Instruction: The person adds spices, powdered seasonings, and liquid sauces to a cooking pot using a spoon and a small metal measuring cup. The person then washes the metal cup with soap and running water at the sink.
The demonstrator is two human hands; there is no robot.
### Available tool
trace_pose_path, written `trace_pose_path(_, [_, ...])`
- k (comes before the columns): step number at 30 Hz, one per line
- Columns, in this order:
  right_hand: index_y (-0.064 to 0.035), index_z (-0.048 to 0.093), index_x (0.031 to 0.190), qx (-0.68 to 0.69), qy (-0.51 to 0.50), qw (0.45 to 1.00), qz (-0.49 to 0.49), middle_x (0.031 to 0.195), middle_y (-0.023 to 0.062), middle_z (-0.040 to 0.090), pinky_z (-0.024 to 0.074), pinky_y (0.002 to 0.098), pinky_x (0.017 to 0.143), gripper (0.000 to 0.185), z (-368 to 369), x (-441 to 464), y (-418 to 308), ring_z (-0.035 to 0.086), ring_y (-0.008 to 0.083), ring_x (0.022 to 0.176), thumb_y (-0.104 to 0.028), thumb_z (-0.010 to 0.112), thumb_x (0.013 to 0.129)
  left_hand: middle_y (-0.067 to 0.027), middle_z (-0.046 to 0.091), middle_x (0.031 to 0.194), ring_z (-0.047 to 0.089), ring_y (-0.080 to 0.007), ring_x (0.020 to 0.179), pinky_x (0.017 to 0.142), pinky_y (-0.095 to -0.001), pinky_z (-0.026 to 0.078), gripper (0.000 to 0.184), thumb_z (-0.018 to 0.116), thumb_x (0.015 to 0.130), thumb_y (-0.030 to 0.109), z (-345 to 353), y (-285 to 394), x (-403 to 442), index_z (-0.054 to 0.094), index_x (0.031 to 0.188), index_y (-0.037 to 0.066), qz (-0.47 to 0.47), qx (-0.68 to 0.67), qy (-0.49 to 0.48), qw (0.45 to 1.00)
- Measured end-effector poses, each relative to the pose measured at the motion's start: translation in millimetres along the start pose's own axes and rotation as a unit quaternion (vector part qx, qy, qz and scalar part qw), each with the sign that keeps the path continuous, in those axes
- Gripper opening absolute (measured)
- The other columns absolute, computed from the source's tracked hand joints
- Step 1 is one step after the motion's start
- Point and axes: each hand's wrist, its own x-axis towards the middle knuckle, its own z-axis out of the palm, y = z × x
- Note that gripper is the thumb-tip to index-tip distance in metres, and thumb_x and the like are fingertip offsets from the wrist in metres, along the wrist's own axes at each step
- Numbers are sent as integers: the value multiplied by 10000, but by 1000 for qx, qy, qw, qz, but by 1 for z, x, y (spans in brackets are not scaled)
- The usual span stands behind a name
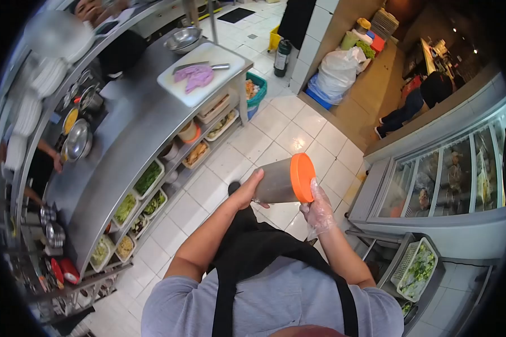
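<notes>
A dark, greyish jar with an orange screw lid (302, 177) is held sideways in front of my body, its lid end to the right. My bare left hand (252, 190) wraps the base end of the jar (274, 181). Over my right hand (319, 206) is a clear plastic glove, and its fingers grip the rim of the lid. The fingers beneath the jar are partly hidden. Whether the lid is loose or tight cannot be told.
On the steel counter (130, 123) to the left lies a white cutting board (177, 90) with a knife (205, 67) and a purple cloth-like item (197, 78). Trays of greens (148, 178) fill the shelf below. A glass-topped fridge (433, 185) stands right; other people are nearby.
</notes>
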Motion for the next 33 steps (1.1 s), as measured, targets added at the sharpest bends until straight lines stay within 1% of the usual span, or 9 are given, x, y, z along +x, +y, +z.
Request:
trace_pose_path(7, [-83, 563, 1142, -32, 229, 952, -200, 939, 27, 660, 455, 278, 543, 437, -59, 170, -118, 594, 78, 730, -476, 735, 1064, -184, 711, 984, 672, -314, 899, 865, -447, 528, 453, 482, 1170, 338, -86, 121, 351, 671, 980, -28, 218, 501, 47, 836])
trace_pose_path(12, [-38, 581, 1206, -46, 449, 871, -192, 885, 29, 642, 463, 291, 557, 503, -75, 201, -298, 553, 91, 664, -482, 755, 1045, -231, 732, 1156, 703, -442, 1059, 952, -511, 543, 332, 579, 1107, 298, -41, 418, 614, 702, 1144, -9, 348, 688, 64, 633])
trace_pose_path(16, [17, 596, 1220, -11, 573, 800, -180, 914, 47, 637, 486, 308, 613, 537, -55, 229, -264, 555, 110, 710, -468, 747, 1049, -354, 642, 1417, 567, -552, 1356, 1191, -554, 435, 664, 669, 1053, 468, -163, 565, 766, 640, 1426, -79, 230, 878, 13, 420])
trace_pose_path(18, [28, 592, 1210, 54, 631, 746, -206, 926, 53, 637, 503, 316, 653, 532, -34, 234, -227, 568, 117, 752, -461, 736, 1056, -358, 493, 1615, 405, -493, 1566, 1297, -535, 333, 1079, 450, 1010, 835, -207, 621, 831, 490, 1603, -66, -170, 942, -22, 289])
trace_pose_path(20, [46, 585, 1212, 49, 707, 664, -240, 960, 78, 652, 538, 348, 755, 517, -15, 248, -174, 599, 145, 859, -439, 707, 1079, -314, 375, 1711, 385, -440, 1600, 1334, -508, 288, 1116, 530, 965, 834, -186, 652, 851, 430, 1642, -48, -213, 961, -103, 145])
trace_pose_path(22, [48, 588, 1212, 102, 753, 620, -195, 969, 87, 659, 540, 354, 771, 515, 19, 242, -136, 605, 152, 877, -438, 699, 1083, -296, 575, 1566, 597, -413, 1427, 1208, -588, 463, 926, 642, 985, 689, -155, 630, 863, 586, 1512, -71, -162, 952, -185, 181])
trace_pose_path(26, [55, 608, 1209, 237, 792, 554, -102, 988, 115, 685, 550, 362, 794, 552, 84, 242, -88, 632, 164, 885, -483, 654, 1096, -145, 598, 1083, 664, -346, 898, 774, -582, 628, 547, 678, 1021, 484, -111, 485, 916, 580, 1304, 27, -318, 688, -74, 648])
trace_pose_path(29, [44, 616, 1225, 286, 789, 519, -159, 976, 100, 686, 541, 355, 750, 555, 136, 241, -71, 619, 150, 834, -495, 648, 1096, -106, 634, 1011, 659, -295, 806, 699, -529, 596, 249, 611, 1070, 350, -54, 310, 869, 575, 1176, 127, -360, 714, -306, 517])
trace_pose_path(33, [2, 647, 1232, 233, 794, 518, -218, 962, 83, 696, 546, 355, 744, 534, 179, 210, -51, 621, 143, 818, -514, 642, 1094, -208, 553, 1581, 573, -418, 1396, 1031, -605, 557, 927, 605, 1011, 759, 72, 147, 633, 436, 1644, 102, -368, 671, -562, 313])
